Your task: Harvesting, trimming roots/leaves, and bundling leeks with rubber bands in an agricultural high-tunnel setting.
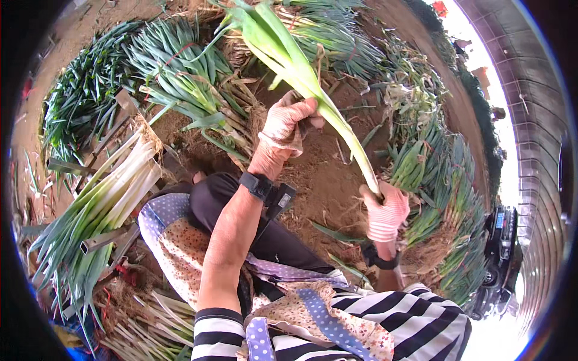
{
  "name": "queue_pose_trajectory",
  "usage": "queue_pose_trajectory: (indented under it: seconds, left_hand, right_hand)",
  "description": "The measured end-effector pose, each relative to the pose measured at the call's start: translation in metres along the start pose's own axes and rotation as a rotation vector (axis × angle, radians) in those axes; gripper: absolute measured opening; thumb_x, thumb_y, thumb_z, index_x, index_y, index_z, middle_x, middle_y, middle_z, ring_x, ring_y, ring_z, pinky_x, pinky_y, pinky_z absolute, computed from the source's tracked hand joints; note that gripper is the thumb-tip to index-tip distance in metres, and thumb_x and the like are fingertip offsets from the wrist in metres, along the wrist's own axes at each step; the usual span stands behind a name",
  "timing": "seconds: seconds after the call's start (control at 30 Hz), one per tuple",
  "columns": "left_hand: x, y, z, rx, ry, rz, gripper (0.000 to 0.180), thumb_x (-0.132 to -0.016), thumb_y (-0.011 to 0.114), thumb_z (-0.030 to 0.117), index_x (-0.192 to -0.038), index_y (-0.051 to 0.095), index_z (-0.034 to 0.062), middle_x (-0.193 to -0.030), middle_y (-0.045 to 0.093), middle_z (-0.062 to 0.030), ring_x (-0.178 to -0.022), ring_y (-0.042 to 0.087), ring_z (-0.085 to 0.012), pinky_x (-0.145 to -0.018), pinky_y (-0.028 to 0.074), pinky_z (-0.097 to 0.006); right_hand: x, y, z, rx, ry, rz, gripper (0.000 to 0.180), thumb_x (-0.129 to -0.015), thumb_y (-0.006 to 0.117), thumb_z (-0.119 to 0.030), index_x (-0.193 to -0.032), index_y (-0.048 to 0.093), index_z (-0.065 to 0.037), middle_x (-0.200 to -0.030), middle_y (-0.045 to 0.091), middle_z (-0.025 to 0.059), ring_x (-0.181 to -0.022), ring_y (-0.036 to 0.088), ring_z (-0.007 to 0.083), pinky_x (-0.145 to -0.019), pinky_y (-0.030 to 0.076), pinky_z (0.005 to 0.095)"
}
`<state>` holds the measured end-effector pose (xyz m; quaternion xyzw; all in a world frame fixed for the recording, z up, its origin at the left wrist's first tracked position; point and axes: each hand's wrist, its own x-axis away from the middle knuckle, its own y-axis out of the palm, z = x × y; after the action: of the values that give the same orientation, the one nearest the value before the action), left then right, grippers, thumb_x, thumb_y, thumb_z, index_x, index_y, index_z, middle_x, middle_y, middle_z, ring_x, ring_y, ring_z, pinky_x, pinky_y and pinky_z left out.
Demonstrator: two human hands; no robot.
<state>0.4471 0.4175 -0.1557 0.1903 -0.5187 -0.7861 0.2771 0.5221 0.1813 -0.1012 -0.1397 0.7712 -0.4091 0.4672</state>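
Observation:
A single long green onion (pixel 345 131) slants across the middle of the view, its leafy green top up and away from me, its white end down to the right. My left hand (pixel 290 123), in a soiled thin glove, is closed around the stalk where the white turns green. Lower right, my right hand (pixel 386 209), in a red-and-white striped glove, grips the root end, with the tip partly hidden by the fingers. At my left, a loose heap of trimmed green onions (pixel 114 186) lies across a metal frame (pixel 99 242), roots pointing up and inward.
Tied bundles of green onions (pixel 186 75) lie at the far left, with more bundles (pixel 337 36) beyond. Piled bundles (pixel 457 198) line the right side. Loose stalks (pixel 159 325) lie at the lower left. Bare soil (pixel 319 180) shows between; a dark vehicle (pixel 498 253) stands far right.

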Motion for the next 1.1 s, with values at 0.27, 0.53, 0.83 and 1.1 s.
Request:
queue_pose_trajectory:
  seconds: [0.27,0.53,0.83,1.1]
  left_hand:
    - [-0.005,-0.014,-0.002,-0.256,0.07,0.138,0.015,-0.076,0.065,0.0,-0.09,0.06,0.0,-0.078,0.064,-0.0079,-0.066,0.061,-0.0159,-0.053,0.05,-0.027]
    - [-0.019,-0.009,-0.007,-0.348,0.172,0.353,0.018,-0.083,0.064,0.014,-0.094,0.057,0.0011,-0.08,0.064,-0.007,-0.066,0.06,-0.0134,-0.057,0.049,-0.025]
    - [-0.008,-0.021,-0.016,-0.427,0.069,0.552,0.025,-0.083,0.065,0.03,-0.087,0.06,0.0055,-0.067,0.057,-0.0007,-0.045,0.05,-0.0106,-0.038,0.04,-0.023]
    - [-0.019,-0.054,0.027,-0.53,0.192,0.961,0.06,-0.082,0.051,0.06,-0.045,0.045,0.0119,-0.04,0.045,-0.0033,-0.033,0.041,-0.0142,-0.033,0.031,-0.026]
  right_hand:
    - [-0.007,0.075,0.004,-0.085,-0.116,0.113,0.033,-0.054,0.081,-0.022,-0.075,0.058,-0.012,-0.066,0.057,0.0032,-0.066,0.054,0.0248,-0.066,0.04,0.0382]
    - [-0.017,0.117,-0.016,-0.152,-0.011,0.04,0.029,-0.056,0.078,-0.022,-0.077,0.06,-0.012,-0.066,0.058,0.0039,-0.069,0.054,0.025,-0.073,0.039,0.0389]
    - [-0.027,0.157,-0.036,-0.392,0.098,-0.037,0.026,-0.056,0.074,-0.017,-0.077,0.06,-0.011,-0.073,0.061,0.0042,-0.073,0.057,0.0253,-0.076,0.04,0.0375]
    - [-0.016,0.152,-0.009,-0.386,0.069,-0.134,0.027,-0.056,0.075,-0.02,-0.079,0.064,-0.01,-0.073,0.061,0.0038,-0.074,0.057,0.0238,-0.078,0.04,0.0372]
